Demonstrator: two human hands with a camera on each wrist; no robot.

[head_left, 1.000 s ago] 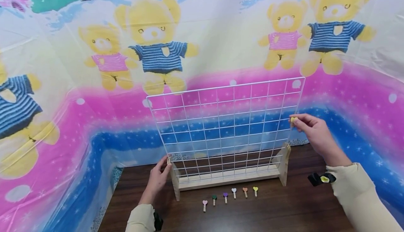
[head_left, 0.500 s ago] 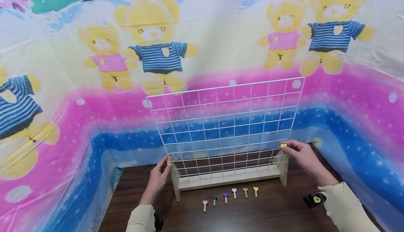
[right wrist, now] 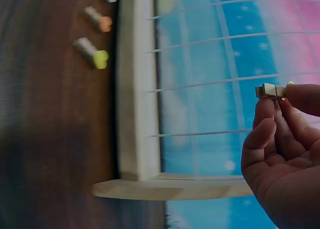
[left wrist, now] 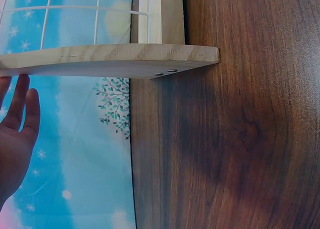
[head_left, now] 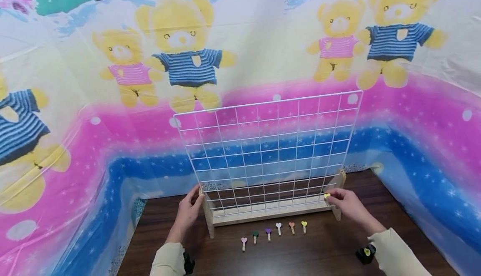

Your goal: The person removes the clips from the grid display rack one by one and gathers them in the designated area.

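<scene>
My right hand [head_left: 347,206] pinches a small wooden clothespin with a yellow heart [head_left: 327,197] between thumb and fingers. It is in front of the lower right part of a white wire grid [head_left: 270,155]. The right wrist view shows the clothespin's wooden body [right wrist: 270,91] at the fingertips, apart from the grid wires. My left hand [head_left: 188,207] holds the top of the left upright of the wooden stand [head_left: 208,221]; in the left wrist view its fingers [left wrist: 31,109] touch the upright's outer face [left wrist: 115,68]. The grid stands upright in this stand.
Several heart clothespins lie in a row before the stand: pink [head_left: 244,244], green [head_left: 255,236], purple [head_left: 268,234], white [head_left: 279,228], orange [head_left: 292,227] and yellow [head_left: 304,226]. The dark wooden table [head_left: 285,255] meets a bear-printed cloth [head_left: 255,59] behind.
My right hand has come down and leftward with the yellow heart clothespin, from beside the grid's right edge to its lower right part. The left hand stays on the stand.
</scene>
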